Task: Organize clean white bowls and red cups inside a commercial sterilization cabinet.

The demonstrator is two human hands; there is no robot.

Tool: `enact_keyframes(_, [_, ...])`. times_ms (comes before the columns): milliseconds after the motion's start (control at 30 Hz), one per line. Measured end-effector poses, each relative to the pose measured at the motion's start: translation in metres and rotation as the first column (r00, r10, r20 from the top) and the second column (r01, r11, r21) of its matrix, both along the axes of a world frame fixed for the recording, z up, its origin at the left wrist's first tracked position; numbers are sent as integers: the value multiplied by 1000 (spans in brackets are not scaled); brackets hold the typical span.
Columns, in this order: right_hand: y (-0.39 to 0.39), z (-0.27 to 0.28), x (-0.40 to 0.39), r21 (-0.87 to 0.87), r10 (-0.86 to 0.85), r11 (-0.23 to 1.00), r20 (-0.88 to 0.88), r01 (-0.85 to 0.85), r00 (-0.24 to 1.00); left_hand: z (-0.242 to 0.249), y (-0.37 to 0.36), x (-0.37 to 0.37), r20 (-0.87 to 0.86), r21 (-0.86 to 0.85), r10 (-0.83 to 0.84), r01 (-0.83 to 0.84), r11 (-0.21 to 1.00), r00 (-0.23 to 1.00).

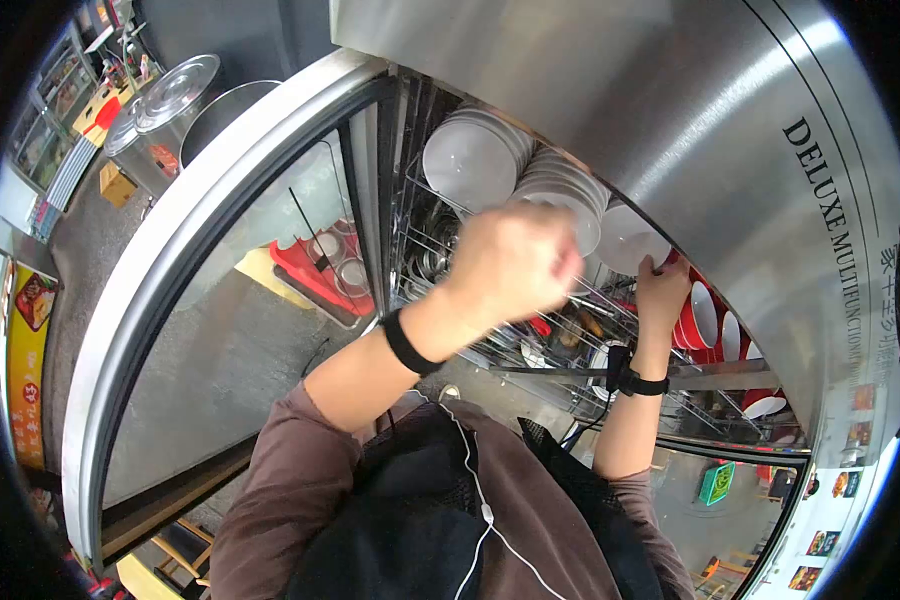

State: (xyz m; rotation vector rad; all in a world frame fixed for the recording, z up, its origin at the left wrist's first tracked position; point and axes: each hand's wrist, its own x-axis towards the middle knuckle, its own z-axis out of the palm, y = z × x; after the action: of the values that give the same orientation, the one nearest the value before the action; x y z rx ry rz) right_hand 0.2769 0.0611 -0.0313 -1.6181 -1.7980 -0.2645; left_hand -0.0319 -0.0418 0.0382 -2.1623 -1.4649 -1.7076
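Inside an open steel cabinet, white dishes stand on edge in rows on a wire rack (425, 185). A left row of white dishes (470, 165) and a middle row of white dishes (570, 195) are packed close together. My left hand (520, 260) is blurred by motion in front of the middle row; its fingers look curled, but what is in them cannot be made out. At the rim of a white bowl (625, 238) on the right, my right hand (662, 290) has its fingers closed on the edge. Red bowls with white insides (700, 315) sit just right of that hand.
The glass cabinet door (240, 300) swings open at left, and another glass door (710, 500) is at lower right. Utensils lie on a lower wire shelf (560, 335). Large metal pots (175, 95) stand at upper left. A red tray (320, 270) shows through the glass.
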Motion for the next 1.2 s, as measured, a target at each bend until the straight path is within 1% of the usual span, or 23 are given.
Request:
enact_keyframes(33, [1, 0, 0, 56, 5, 998, 23, -6, 1000, -6, 3, -13, 16, -91, 168, -166, 982, 986])
enact_keyframes(67, [2, -1, 0, 111, 7, 994, 47, -12, 999, -8, 6, -26, 42, -100, 267, -262, 960, 963])
enact_keyframes(100, [2, 1, -2, 166, 5, 986, 72, -17, 997, -11, 9, -37, 42, -121, 317, -310, 943, 948])
enact_keyframes(167, [-2, 5, -5, 196, 20, 980, 32, -26, 999, -14, 16, -49, -19, -146, 370, -369, 918, 929])
enact_keyframes(233, [-7, 8, -8, 168, 18, 986, -58, -8, 998, -16, 29, -54, -111, -129, 363, -376, 918, 925])
enact_keyframes(300, [-14, 11, -11, 134, 2, 991, -93, 10, 996, -20, 46, -56, -201, -78, 379, -400, 913, 903])
enact_keyframes(367, [-23, 16, -14, 118, -17, 993, -51, 23, 999, -27, 64, -57, -288, 7, 419, -436, 900, 861])
enact_keyframes(433, [-28, 15, -12, -3, 22, 1000, -209, -23, 978, -23, 74, -56, -347, -2, 463, -494, 869, 815])
enact_keyframes(500, [-30, 7, -9, -43, 56, 996, -293, -72, 954, -17, 75, -54, -402, -14, 486, -536, 844, 776])
enact_keyframes(567, [-27, -3, -2, -12, 78, 996, -302, -86, 950, -7, 72, -54, -448, -30, 491, -561, 827, 747])
enact_keyframes(667, [-30, -3, -8, 20, 58, 998, -326, -55, 943, -6, 76, -63, -569, -122, 395, -550, 827, 721])
enact_keyframes(767, [-45, 21, -29, 81, 81, 995, -320, -58, 944, -7, 74, -69, -565, -101, 406, -548, 830, 718])
enact_keyframes(800, [-41, 16, -28, 87, 68, 995, -349, -40, 934, -8, 72, -68, -492, -52, 455, -547, 835, 742])
enact_keyframes(867, [-37, 10, -24, 148, 88, 988, -293, -46, 952, -8, 69, -68, -462, 13, 498, -555, 832, 734])
enact_keyframes(933, [-36, 10, -23, 164, 88, 986, -266, -45, 960, -5, 68, -69, -434, 62, 527, -559, 827, 731])
enact_keyframes(1000, [-37, 11, -23, 137, 68, 990, -269, -32, 961, -1, 66, -69, -406, 93, 544, -559, 824, 734])
enact_keyframes(1100, [-33, 3, -19, 135, 33, 991, -269, 4, 962, 7, 61, -71, -403, -45, 499, -562, 826, 767])
enact_keyframes(1167, [-33, 3, -20, 102, 53, 995, -334, -20, 941, 8, 59, -73, -367, -36, 479, -526, 849, 798])
enact_keyframes(1200, [-31, 0, -18, 115, 57, 993, -311, -22, 949, 11, 57, -73, -348, -41, 472, -516, 856, 810])
